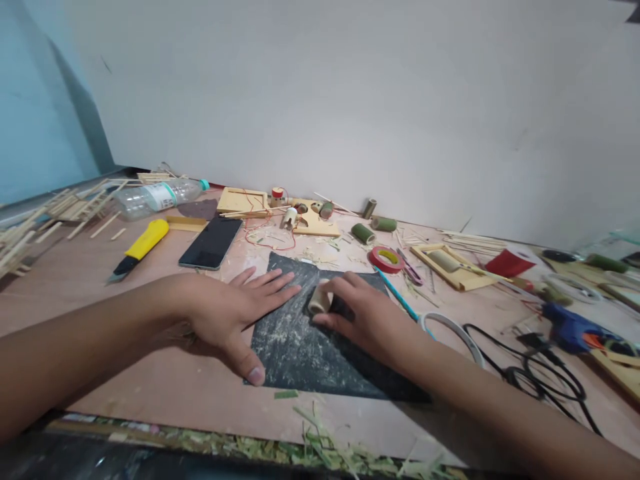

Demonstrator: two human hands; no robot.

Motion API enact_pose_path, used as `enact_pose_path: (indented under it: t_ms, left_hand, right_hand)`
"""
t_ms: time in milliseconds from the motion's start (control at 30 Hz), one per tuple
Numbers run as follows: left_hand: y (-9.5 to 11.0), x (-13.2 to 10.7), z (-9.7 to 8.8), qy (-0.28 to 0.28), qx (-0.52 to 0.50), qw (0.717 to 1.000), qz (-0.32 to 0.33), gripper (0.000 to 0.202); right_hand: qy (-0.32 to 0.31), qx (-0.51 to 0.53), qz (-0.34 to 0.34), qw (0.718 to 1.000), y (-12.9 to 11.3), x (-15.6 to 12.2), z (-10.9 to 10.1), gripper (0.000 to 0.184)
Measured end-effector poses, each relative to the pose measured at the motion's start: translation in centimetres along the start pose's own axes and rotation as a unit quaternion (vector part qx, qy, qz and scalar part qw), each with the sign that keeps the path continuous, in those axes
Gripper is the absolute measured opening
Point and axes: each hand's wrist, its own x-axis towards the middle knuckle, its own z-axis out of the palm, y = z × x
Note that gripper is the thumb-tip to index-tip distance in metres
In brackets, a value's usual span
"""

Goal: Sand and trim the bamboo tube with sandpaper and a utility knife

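A dark sheet of sandpaper (300, 347), dusted with pale powder, lies on the table in front of me. My left hand (245, 310) rests flat along its left edge, fingers spread and thumb pointing toward me. Near the middle of the sheet, my right hand (357, 310) grips a short, pale bamboo tube (320, 299) between thumb and fingers. The tube touches or nearly touches the sandpaper, and its far side is partly covered by the fingers.
To the left are a phone (213, 243), a yellow utility knife (143, 248) and a plastic bottle (160, 198). Red tape (386, 259), green bamboo pieces (363, 233) and a wooden frame (453, 268) stand beyond. A blue glue gun (570, 328) and black cable (540, 373) lie right. Shavings (320, 443) line the front edge.
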Motion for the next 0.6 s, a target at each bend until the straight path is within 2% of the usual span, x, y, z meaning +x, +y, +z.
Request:
enact_pose_path:
  t_ms: [67, 133, 233, 300, 367, 433, 500, 533, 600]
  left_hand:
    - [0.0, 0.0, -0.1, -0.002, -0.002, 1.000, -0.002, 0.135]
    - [0.0, 0.0, 0.0, 0.003, -0.009, 1.000, -0.001, 0.136]
    - [-0.1, -0.1, 0.0, 0.009, -0.017, 1.000, 0.002, 0.136]
    - [-0.1, -0.2, 0.0, 0.009, -0.019, 1.000, 0.002, 0.136]
    - [0.0, -0.2, -0.1, 0.004, -0.021, 1.000, -0.001, 0.136]
    - [0.1, -0.2, -0.2, -0.002, -0.022, 1.000, -0.008, 0.137]
    - [0.1, -0.2, -0.2, -0.006, -0.020, 1.000, -0.016, 0.136]
    - [0.2, -0.2, -0.2, -0.008, -0.018, 1.000, -0.020, 0.136]
    - [0.2, -0.2, -0.2, -0.012, -0.018, 1.000, -0.023, 0.136]
  right_hand:
    - [0.033, -0.009, 0.026, 0.999, 0.7, 0.4, -0.3, 0.021]
    - [0.061, 0.030, 0.026, 0.997, 1.1, 0.6, -0.5, 0.024]
    - [0.106, 0.159, 0.051, 0.980, 1.0, 0.7, -0.8, 0.031]
    - [0.110, 0.267, 0.084, 0.954, 0.9, 0.7, -0.9, 0.036]
    - [0.074, 0.402, 0.121, 0.904, 0.8, 0.8, -1.0, 0.041]
    - [0.003, 0.549, 0.160, 0.821, 0.8, 0.8, -1.1, 0.048]
    - [-0.053, 0.647, 0.188, 0.737, 0.7, 0.9, -1.2, 0.052]
    - [-0.070, 0.672, 0.198, 0.710, 0.6, 0.9, -1.2, 0.052]
    - [-0.081, 0.691, 0.212, 0.686, 0.4, 0.8, -1.3, 0.052]
